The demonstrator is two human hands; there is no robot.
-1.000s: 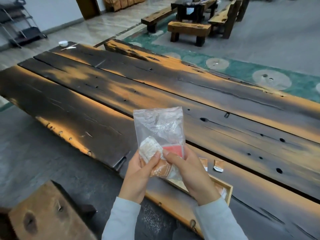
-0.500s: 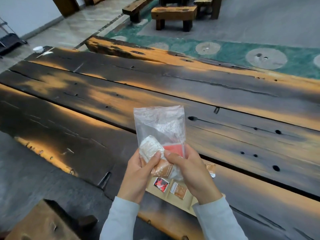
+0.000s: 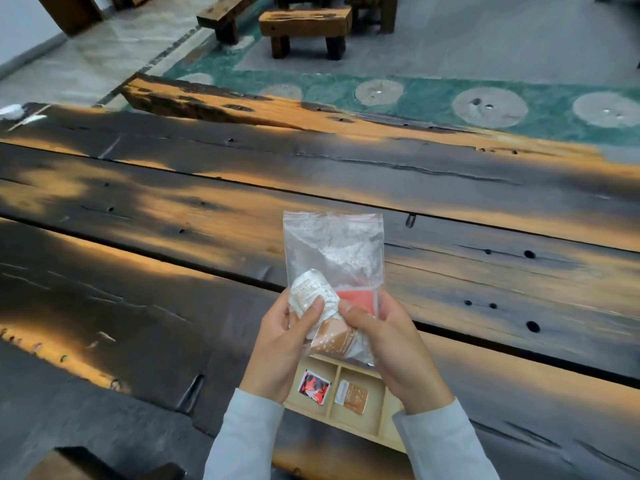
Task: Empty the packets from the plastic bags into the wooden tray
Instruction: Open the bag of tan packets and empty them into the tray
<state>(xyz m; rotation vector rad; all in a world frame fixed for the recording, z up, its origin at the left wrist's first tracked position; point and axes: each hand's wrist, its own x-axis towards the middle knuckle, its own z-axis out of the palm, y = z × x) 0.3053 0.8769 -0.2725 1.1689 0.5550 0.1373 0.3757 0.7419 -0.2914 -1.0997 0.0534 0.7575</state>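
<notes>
A clear zip plastic bag (image 3: pixel 334 251) stands upright above the table, gripped at its lower end by both hands. My left hand (image 3: pixel 280 344) pinches the bag's lower left over a white packet (image 3: pixel 308 294). My right hand (image 3: pixel 391 344) pinches the lower right near a red packet (image 3: pixel 356 299) and a brown packet (image 3: pixel 334 341) inside. Below the hands lies the wooden tray (image 3: pixel 360 433) with dividers; a red-and-black packet (image 3: pixel 314 386) and a brown packet (image 3: pixel 353 396) lie in two of its compartments. My wrists hide part of the tray.
The dark plank table (image 3: pixel 207 209) stretches wide to left and right. A small white object (image 3: pixel 12 110) sits at its far left corner. Wooden benches (image 3: pixel 304 26) stand on the floor beyond. A wooden block (image 3: pixel 69 465) is at the lower left.
The view has tilted down and shifted, so more of the tray and its two packets show below my hands. Both hands keep the same grip on the bag.
</notes>
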